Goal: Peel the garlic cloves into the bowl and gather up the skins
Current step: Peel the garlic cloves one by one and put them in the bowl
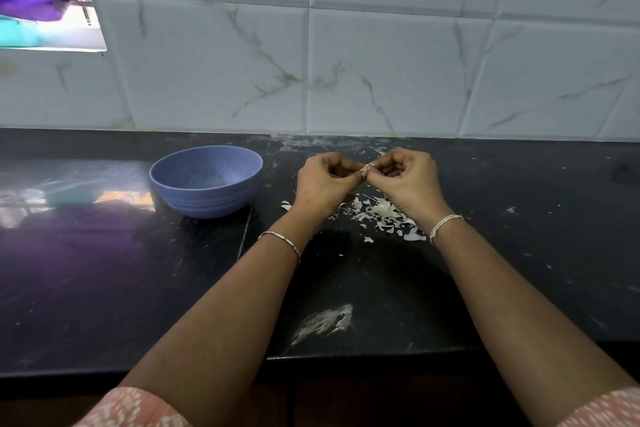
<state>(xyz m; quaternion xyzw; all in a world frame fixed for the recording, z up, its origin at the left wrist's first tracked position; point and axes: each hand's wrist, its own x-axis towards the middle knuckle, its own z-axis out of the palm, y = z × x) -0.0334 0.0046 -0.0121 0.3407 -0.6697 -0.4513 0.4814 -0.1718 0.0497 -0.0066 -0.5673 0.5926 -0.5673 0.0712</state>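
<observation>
The garlic clove [366,168] is held in the air above the bench [104,270], so it could be squeezed out of the pinch and dropped among the skins [381,213] lying below the hands, well to the right of the bowl [207,199]. Loose flakes could also be scattered further if brushed by a wrist, which would make gathering harder. The left hand [323,184] is curled, its thumb and fingertips pinched on one end of the clove. The right hand [405,180] is curled likewise, and the other end, or a flap of skin, is pinched by it; which cannot be told.
</observation>
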